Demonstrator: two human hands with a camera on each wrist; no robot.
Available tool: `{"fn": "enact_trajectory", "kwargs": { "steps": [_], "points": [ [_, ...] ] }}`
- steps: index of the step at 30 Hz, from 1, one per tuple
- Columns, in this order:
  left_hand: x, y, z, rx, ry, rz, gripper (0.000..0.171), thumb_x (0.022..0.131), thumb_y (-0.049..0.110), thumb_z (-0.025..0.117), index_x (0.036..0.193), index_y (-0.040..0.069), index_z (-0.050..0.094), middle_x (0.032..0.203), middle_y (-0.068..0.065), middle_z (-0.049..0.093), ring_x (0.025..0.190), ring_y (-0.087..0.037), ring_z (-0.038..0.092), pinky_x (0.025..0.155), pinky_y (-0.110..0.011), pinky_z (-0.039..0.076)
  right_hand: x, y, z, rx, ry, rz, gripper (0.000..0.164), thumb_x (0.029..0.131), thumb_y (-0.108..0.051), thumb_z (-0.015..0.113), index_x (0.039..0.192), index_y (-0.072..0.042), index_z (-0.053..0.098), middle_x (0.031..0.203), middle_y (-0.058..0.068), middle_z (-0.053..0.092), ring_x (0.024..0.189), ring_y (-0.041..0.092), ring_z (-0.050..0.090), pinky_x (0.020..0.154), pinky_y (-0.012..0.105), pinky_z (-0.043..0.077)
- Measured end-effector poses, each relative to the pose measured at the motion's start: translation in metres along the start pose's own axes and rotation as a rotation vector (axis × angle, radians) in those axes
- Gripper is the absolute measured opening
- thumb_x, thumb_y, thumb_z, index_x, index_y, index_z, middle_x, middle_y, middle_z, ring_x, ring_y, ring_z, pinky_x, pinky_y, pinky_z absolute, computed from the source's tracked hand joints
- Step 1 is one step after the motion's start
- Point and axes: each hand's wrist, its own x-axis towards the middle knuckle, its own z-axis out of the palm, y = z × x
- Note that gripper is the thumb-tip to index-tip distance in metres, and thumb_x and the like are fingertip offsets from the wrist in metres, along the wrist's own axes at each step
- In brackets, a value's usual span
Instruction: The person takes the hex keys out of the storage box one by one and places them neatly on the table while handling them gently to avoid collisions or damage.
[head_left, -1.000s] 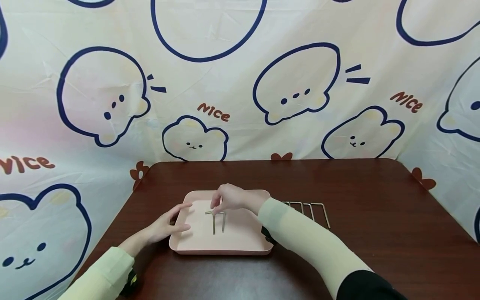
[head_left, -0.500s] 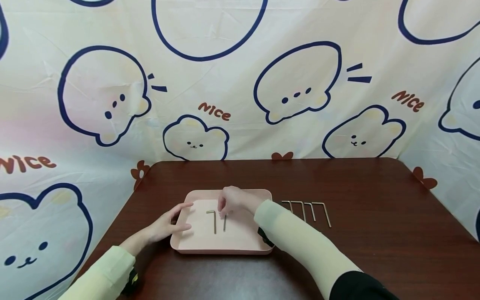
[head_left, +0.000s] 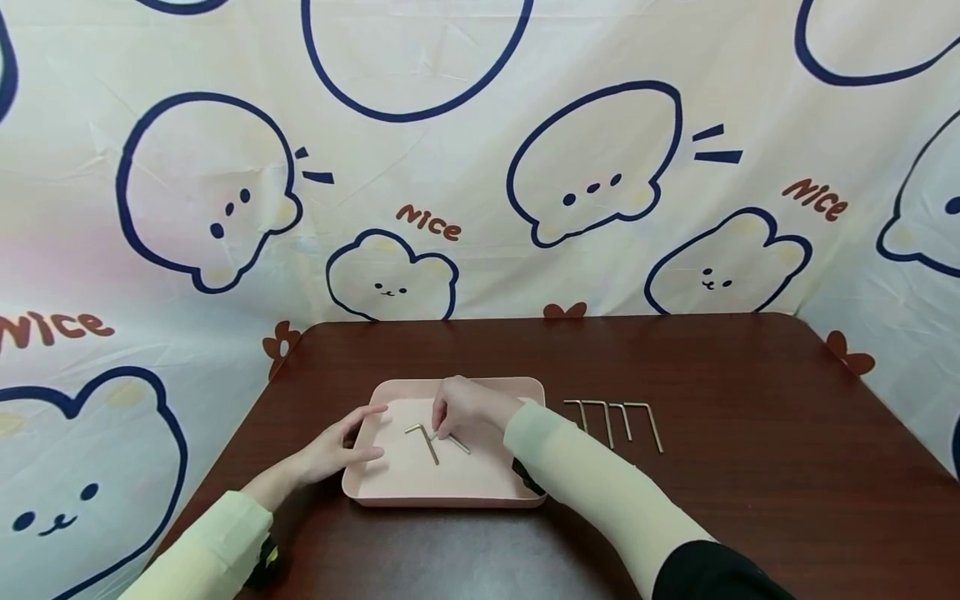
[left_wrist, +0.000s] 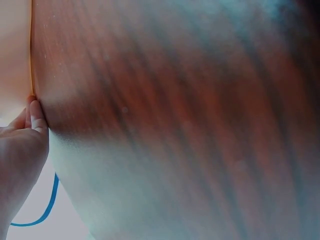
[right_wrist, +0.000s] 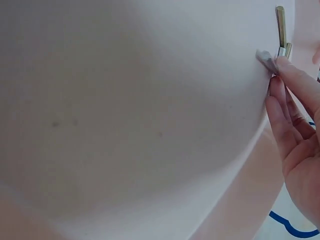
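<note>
My left hand [head_left: 330, 446] rests on the left rim of a pale pink tray [head_left: 442, 502], its fingers and thumb extended and spread at the edge. In the left wrist view, its fingertips touch the tray's edge. My right hand [head_left: 465, 404] is over the tray, thumb and fingers pinching a small metal hex key [head_left: 460, 445] near its bend; its long arm slants toward the front right. Just left of those fingertips lies another L-shaped hex key [head_left: 431, 448], also slanted. The right wrist view shows the pinched hex key [right_wrist: 266, 61] at the thumb tip.
Several more hex keys [head_left: 654, 429] lie in a row on the dark brown table [head_left: 750, 500], right of the tray and beyond my right forearm. A cloth [head_left: 480, 167] printed with cartoon animals hangs along the table's back and sides.
My right hand has shifted from the left hex key to the right one. Both keys in the tray, upright in view before, now slant with their near ends swung right. The left hand stays put.
</note>
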Motion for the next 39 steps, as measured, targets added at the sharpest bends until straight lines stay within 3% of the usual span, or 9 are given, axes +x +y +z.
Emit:
{"fn": "enact_trajectory", "kwargs": {
  "steps": [10,23,33,39],
  "points": [
    [0.000,0.001,0.000,-0.004,-0.001,0.001,0.068,0.088,0.020,0.073,0.145,0.006,0.038,0.149,-0.022,0.036,0.135,-0.042,0.028,0.105,-0.063,0.021,0.007,0.004,0.005,-0.125,0.026,-0.079,0.014,0.077,-0.007,0.083,0.066,-0.012,0.076,0.055,-0.013,0.059,0.058,0.001,0.046,0.055,0.015,0.036],
    [-0.001,0.001,0.000,0.001,-0.001,0.004,0.068,0.088,0.021,0.073,0.145,0.006,0.039,0.148,-0.021,0.036,0.136,-0.042,0.027,0.105,-0.062,0.021,0.004,0.000,0.006,-0.163,0.001,-0.057,0.021,0.082,-0.013,0.079,0.064,-0.013,0.070,0.056,-0.010,0.055,0.056,0.004,0.045,0.056,0.015,0.037],
    [-0.001,0.003,0.000,0.005,0.002,-0.014,0.069,0.088,0.022,0.074,0.146,0.008,0.038,0.149,-0.021,0.036,0.135,-0.041,0.028,0.105,-0.063,0.021,0.003,-0.004,-0.002,-0.056,0.036,-0.092,0.015,0.084,-0.006,0.075,0.071,-0.011,0.071,0.064,-0.009,0.060,0.061,0.003,0.051,0.059,0.015,0.044],
    [0.000,0.003,0.001,0.005,0.002,-0.034,0.070,0.088,0.023,0.074,0.147,0.010,0.038,0.149,-0.021,0.034,0.136,-0.042,0.027,0.105,-0.064,0.020,0.001,-0.008,-0.018,0.020,0.022,-0.090,0.009,0.085,-0.004,0.074,0.076,-0.007,0.075,0.065,-0.007,0.065,0.060,0.009,0.061,0.057,0.018,0.047]
  ]
}}
